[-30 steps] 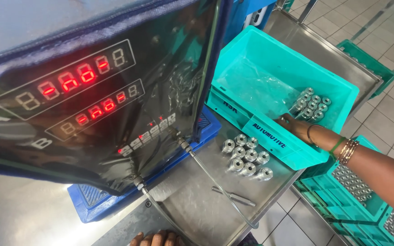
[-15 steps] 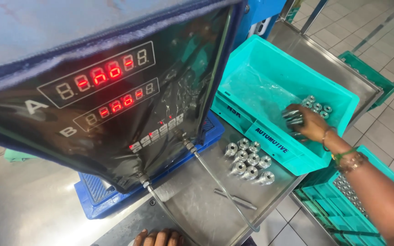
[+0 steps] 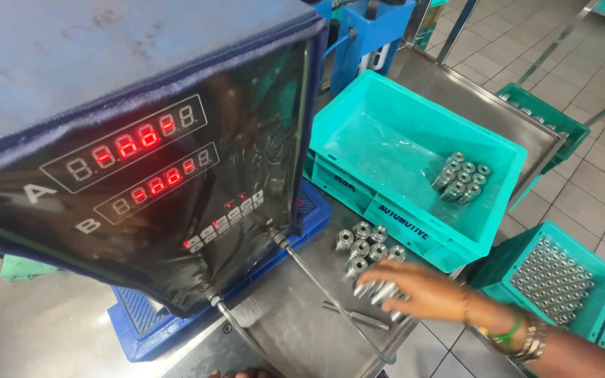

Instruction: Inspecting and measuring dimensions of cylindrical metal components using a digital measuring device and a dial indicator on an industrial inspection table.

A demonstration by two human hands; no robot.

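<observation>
Steel bushings (image 3: pixel 367 243) on the steel table (image 3: pixel 295 329) lie under the right hand (image 3: pixel 414 288) (fingers spread, grasping nothing yet); gathering them needs closing.

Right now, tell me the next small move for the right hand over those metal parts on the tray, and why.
Probably close the fingers on a few parts. The right hand lies spread and motion-blurred over the near edge of the cluster of small metal cylinders on the steel tray, holding nothing clearly. A similar batch already sits in the teal bin beside it.
</observation>
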